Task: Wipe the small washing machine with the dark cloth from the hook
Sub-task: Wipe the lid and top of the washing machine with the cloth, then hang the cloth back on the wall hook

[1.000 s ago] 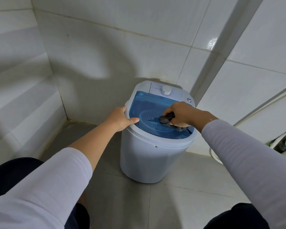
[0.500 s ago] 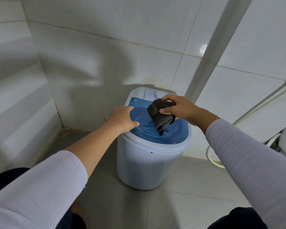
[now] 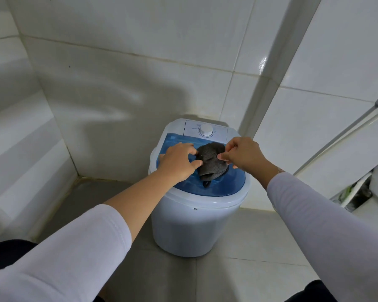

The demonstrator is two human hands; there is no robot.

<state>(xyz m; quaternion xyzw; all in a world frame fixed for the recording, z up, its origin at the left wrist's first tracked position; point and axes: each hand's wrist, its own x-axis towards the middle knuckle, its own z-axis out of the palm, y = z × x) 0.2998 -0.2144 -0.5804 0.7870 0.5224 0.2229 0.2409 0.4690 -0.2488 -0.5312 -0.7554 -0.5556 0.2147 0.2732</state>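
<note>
Pinching a crumpled dark grey terry cloth (image 3: 211,163) from both sides above the translucent blue plastic lid (image 3: 231,182) of a small white drum-shaped washing machine (image 3: 196,227). Left hand (image 3: 179,163) closed on the cloth's left edge between thumb and fingertips, forearm bare below a pushed-up white sleeve (image 3: 74,247). Right hand (image 3: 243,154) nipping the cloth's right edge between thumb and forefinger, remaining fingers curled under, wrist emerging from a long pale sleeve (image 3: 327,232). Cloth bunched between the two hands, its lower folds sagging onto the lid, a darker tip trailing toward the lid's front recess. Whether the upper part rests on the lid or hangs just clear: cannot tell. Round white control knob (image 3: 206,130) set in the white panel behind the lid, uncovered and just beyond both hands. Machine standing upright on grey floor tiles (image 3: 238,280), tucked into a corner of glossy white wall tiles (image 3: 118,83). Chrome shower hose (image 3: 340,136) slanting across the right wall, well apart from the machine. Dark trouser legs (image 3: 7,249) visible at both lower corners.
</note>
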